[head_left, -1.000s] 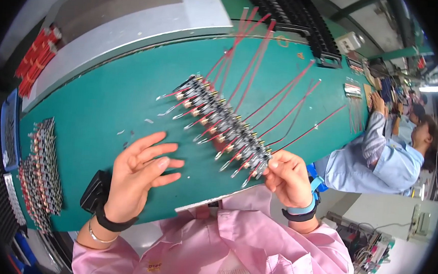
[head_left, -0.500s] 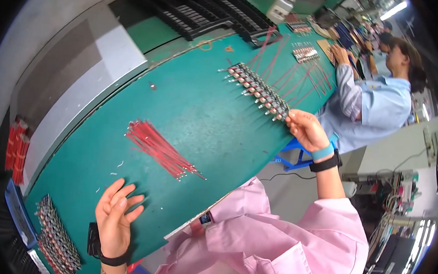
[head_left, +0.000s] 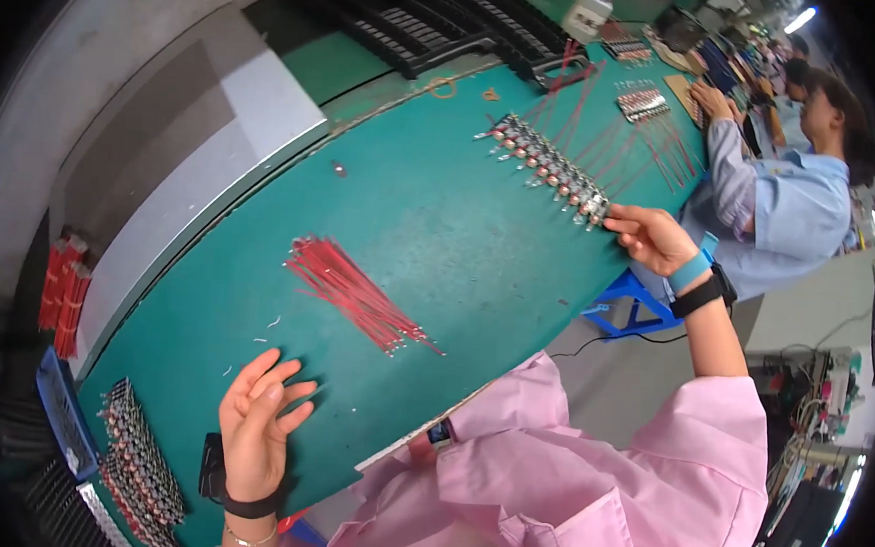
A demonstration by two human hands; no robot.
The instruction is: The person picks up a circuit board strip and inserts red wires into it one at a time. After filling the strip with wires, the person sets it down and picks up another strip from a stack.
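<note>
The fingers (head_left: 629,225) of the right hand (head_left: 658,241) are drawn together on the near end of a strip (head_left: 549,170), thumb and index meeting at its edge, though how firmly they press cannot be told. The strip is at the far side of the green table (head_left: 460,235), slanting away from the hand; whether its underside rests fully on the surface is unclear. A hold at just 1 end probably keeps the fingers off the row of parts and clear of the thin red wires (head_left: 565,116) spreading from the far edge. The left hand (head_left: 257,438) is spread loosely and holds nothing, its fingertips above the table near a few pale scraps (head_left: 272,322); it seems kept back because 1 hand is enough for so light a piece. Between the hands lies a loose bundle (head_left: 361,294) of red wires, roughly aligned, perhaps so that single ones pick up easily within reach of either hand. More strips (head_left: 135,461) are packed side by side at the left, likely to save room. A 2nd wired strip (head_left: 643,106) lies beyond, near a co-worker (head_left: 783,199) in blue.
</note>
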